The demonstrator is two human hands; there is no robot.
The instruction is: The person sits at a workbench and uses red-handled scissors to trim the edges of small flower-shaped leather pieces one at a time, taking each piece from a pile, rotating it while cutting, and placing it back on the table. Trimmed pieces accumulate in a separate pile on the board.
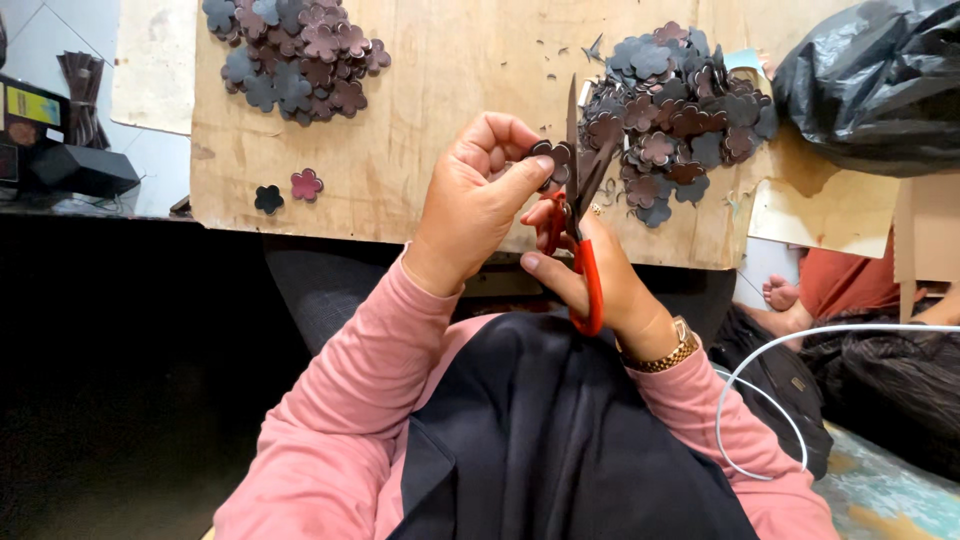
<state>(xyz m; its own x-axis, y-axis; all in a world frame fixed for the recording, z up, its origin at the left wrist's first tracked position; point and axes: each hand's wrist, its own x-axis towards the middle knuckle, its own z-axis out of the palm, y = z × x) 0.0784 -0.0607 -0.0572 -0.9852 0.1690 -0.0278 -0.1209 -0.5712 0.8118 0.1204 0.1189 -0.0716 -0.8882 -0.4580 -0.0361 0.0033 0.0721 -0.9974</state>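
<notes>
So the left hand was pinching a small dark flower piece between thumb and fingers, held up just over the near edge of the bench. The right hand was closed through the red handles of the scissors, blades pointing up and parted, right against the piece, so it looked like a trim in progress.

As for how far along it was, going by how things lay: a decent pile of flowers sat toward the far right of the bench, just beyond the scissors, in a mix of brown, maroon and grey-blue. A second pile sat at the far left corner. Two single flowers, one black and one maroon, lay apart near the left front edge. Little dark scraps were scattered by the right pile, so I'd guess a fair bit of cutting was already done.

Honestly couldn't tell which pile was finished and which was waiting, so how much was left is anybody's guess. A black bag sat off the right corner.
</notes>
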